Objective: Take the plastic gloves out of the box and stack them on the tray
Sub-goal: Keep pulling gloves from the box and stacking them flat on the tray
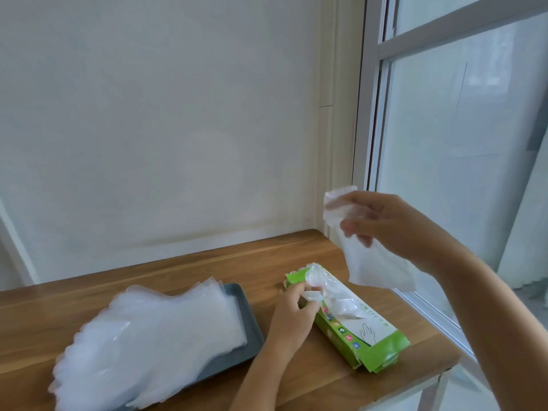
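Your right hand (394, 226) is raised above the wooden table (207, 268), fingers curled round a clear plastic glove (373, 262) that hangs from it. Your left hand (293, 315) pinches the next glove (317, 280), which sticks out of the opening of the green glove box (355, 330). The box lies flat just right of the dark grey tray (252, 336), where the stack of gloves (154, 336) spills over the tray's near-left edge.

Right hand (394, 229) holding a plastic glove (373, 259) aloft, left hand (293, 312) pinching gloves at the green box (364, 336), glove stack (148, 336) on the grey tray (249, 330), wooden table (184, 271)
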Demonstrator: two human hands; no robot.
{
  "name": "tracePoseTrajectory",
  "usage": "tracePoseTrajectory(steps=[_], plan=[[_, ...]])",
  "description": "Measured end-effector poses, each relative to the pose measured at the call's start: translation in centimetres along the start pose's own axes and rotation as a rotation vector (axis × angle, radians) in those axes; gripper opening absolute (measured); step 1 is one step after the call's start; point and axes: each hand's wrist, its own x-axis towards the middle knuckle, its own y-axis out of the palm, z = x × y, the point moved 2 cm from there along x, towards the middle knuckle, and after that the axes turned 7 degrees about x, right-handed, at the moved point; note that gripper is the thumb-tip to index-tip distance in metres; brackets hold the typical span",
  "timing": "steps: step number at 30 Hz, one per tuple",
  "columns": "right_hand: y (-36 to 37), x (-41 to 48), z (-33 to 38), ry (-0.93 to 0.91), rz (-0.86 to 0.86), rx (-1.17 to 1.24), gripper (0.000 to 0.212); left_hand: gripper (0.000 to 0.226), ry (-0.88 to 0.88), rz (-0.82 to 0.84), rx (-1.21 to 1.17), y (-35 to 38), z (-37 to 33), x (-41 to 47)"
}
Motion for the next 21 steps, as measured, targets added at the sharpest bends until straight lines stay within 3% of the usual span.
tracePoseTrajectory(steps=[5,8,11,16,21], plan=[[1.6,-0.1,2.5,0.079,0.448,-0.192,0.042,0.042,0.039,-0.005,-0.249,-5.4,-1.2,-1.7],[3.2,-0.4,4.1,0.06,0.655,-0.169,0.045,0.095,0.166,0.124,-0.291,-9.1,-2.4,-3.1],[5.5,-0.3,5.2,0.029,0.811,-0.074,0.049,0.11,0.268,0.324,-0.315,-10.9,-3.8,-4.9],[8.6,1.0,5.7,0.046,0.95,0.136,0.051,0.091,0.188,0.457,-0.577,-11.9,-2.9,-8.4],[10.2,2.5,6.1,0.07,0.957,0.091,0.054,0.051,0.003,0.312,-0.595,-14.8,-1.0,-9.4]])
